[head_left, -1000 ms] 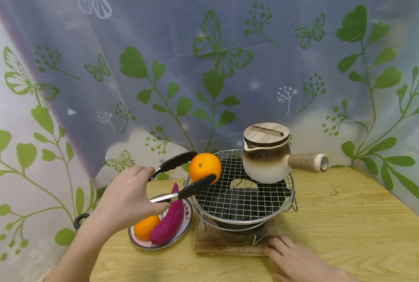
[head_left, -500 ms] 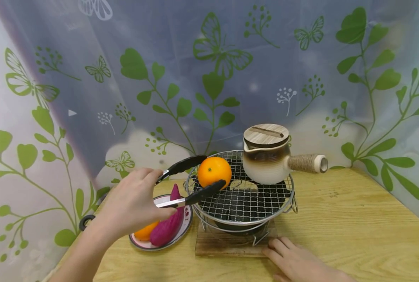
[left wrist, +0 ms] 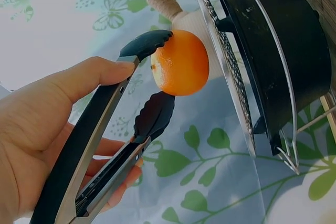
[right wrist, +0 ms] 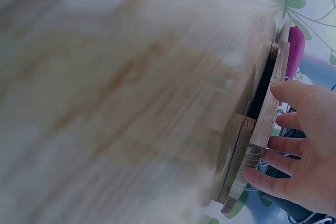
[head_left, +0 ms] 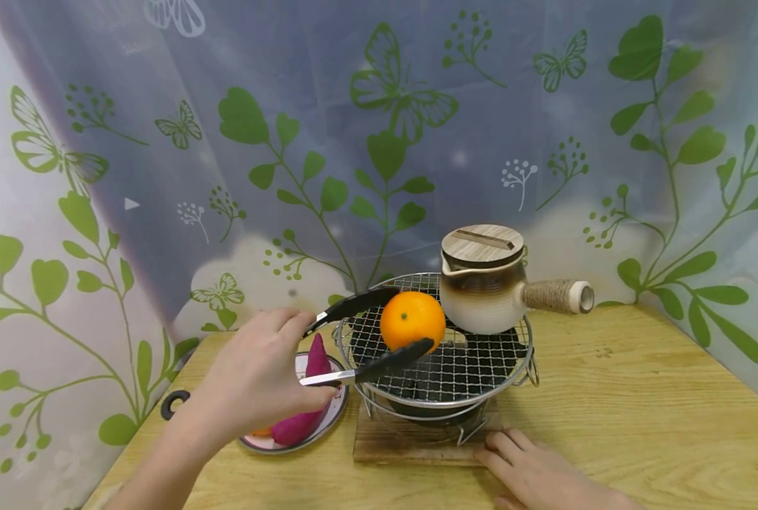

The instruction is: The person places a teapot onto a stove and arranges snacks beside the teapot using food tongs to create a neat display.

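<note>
My left hand (head_left: 258, 372) is curled around the tongs (head_left: 388, 363), and their two black tips hug the orange (head_left: 411, 322) out ahead of it and to its right. The orange is over the wire net (head_left: 455, 375), but I can't tell if it touches the wires. To do this well, I think I should squeeze just enough, since a round thing could slip or roll, and set it down slowly, easing the tips apart only when it sits still. My right hand (head_left: 538, 467) is not closed around anything; its fingers lie at the edge of the wooden board (head_left: 411, 443) just left of it, which may help stop the stove (left wrist: 283, 51) from wobbling. The pot (head_left: 484, 297) is farther right of my left hand, just past the orange, so I'd better not push more that way. Under my left hand, the plate (head_left: 339, 404) holds a purple sweet potato (head_left: 302, 425) and a bit of something orange (head_left: 261, 431), mostly hidden. The worktop (head_left: 640, 397) goes on past my right hand.
</note>
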Demonstrator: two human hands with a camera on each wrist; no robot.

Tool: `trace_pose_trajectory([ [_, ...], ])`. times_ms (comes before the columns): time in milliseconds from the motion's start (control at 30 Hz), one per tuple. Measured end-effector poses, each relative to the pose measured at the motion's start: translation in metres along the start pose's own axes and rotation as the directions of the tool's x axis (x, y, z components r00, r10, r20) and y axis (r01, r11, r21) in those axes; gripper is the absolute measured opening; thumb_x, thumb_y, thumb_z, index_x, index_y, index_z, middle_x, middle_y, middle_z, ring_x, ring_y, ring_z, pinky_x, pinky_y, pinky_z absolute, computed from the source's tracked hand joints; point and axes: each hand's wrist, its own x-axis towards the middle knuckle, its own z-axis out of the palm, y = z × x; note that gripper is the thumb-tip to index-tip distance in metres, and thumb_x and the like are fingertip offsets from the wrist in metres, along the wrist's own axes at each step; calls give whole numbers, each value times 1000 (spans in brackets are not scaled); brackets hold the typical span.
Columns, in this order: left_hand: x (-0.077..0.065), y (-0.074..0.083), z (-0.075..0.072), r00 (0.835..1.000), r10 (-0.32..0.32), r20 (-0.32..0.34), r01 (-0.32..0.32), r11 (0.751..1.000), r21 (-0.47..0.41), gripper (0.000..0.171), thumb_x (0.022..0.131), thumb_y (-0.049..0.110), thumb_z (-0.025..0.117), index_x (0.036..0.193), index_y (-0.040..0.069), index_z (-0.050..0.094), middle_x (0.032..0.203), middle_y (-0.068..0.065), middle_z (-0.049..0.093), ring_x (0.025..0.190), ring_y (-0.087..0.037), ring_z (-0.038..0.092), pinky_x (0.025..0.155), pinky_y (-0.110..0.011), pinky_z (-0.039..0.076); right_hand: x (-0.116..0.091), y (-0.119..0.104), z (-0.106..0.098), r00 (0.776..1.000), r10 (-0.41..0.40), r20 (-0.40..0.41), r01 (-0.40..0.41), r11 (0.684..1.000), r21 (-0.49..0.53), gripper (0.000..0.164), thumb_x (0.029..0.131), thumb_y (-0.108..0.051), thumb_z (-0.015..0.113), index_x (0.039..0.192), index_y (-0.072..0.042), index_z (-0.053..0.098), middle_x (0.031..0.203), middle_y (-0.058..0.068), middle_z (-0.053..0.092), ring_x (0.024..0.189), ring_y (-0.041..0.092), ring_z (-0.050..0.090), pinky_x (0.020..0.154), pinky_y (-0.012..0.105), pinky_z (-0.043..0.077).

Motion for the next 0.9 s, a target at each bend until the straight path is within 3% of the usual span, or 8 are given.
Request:
trace_pose_trajectory([
  [467, 5, 6, 8, 997, 72, -32, -71, 997, 6, 77, 58, 45, 80, 116, -2, 58, 113, -13, 57, 104, -30, 54, 89, -43, 45, -2, 1, -1, 1000, 18, 14, -18, 1000, -15, 47, 72, -37, 72, 111, -13, 59, 103, 2, 50, 87, 17, 47, 64, 29, 47],
  [900, 8, 17, 8, 996, 92, 20, -91, 995, -35, 79, 59, 43, 79, 121, 0, 56, 116, -10, 57, 106, -27, 53, 90, -43, 44, -3, 1, -1, 999, 26, 42, -25, 1000, -4, 46, 76, -40, 69, 112, -14, 59, 105, 2, 50, 88, 17, 48, 61, 29, 46],
])
